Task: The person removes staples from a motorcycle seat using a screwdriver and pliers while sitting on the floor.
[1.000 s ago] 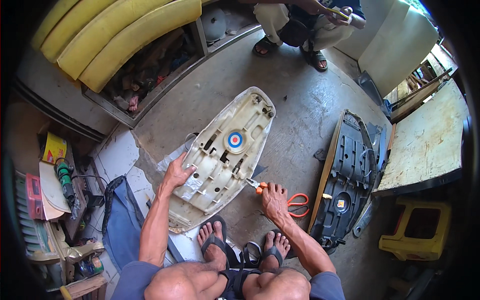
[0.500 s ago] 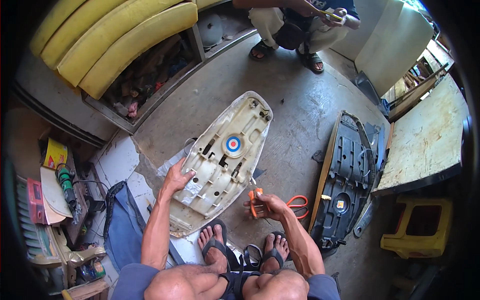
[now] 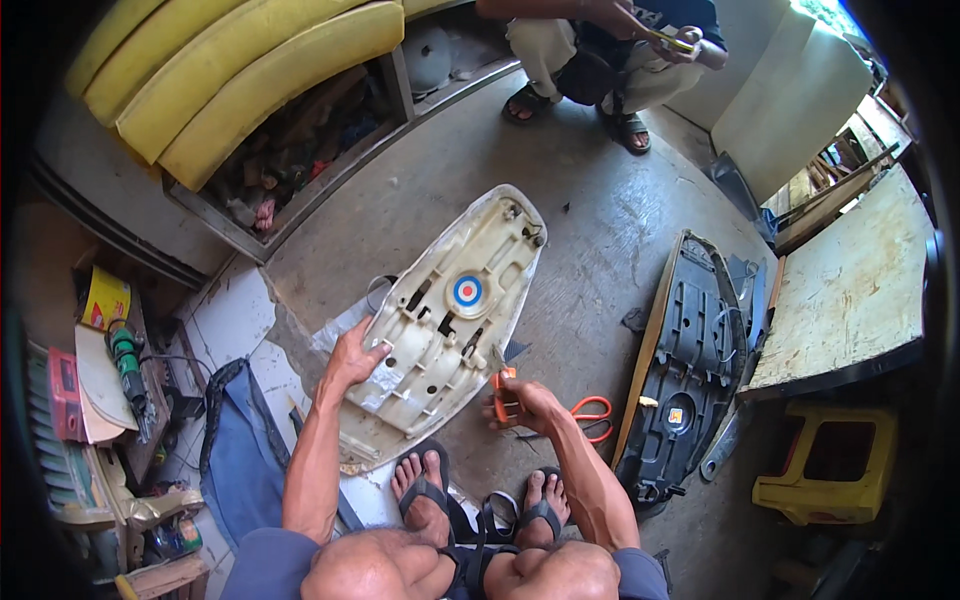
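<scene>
Item: motorcycle seat base, cream plastic, underside up, lying on the concrete floor just ahead of the person's sandalled feet. A round red, white and blue sticker marks its middle; all places below are given from this base.

Left hand: fingers spread, palm pressed on the base's near left edge, seemingly to keep it steady.

Right hand: closed around an orange-handled tool at the base's near right edge, tip towards the rim; its kind cannot be made out.

Right of the base, near: orange-handled scissors on the floor, within reach of the right hand.

Further right: black seat pan, also underside up, then a worn wooden board and a yellow stool.

Left of the base: blue cloth, a green power drill among clutter.

Beyond the base, left: yellow cushions stacked on a frame.

Beyond the base, far side: another person crouching, hands occupied with a small object.
</scene>
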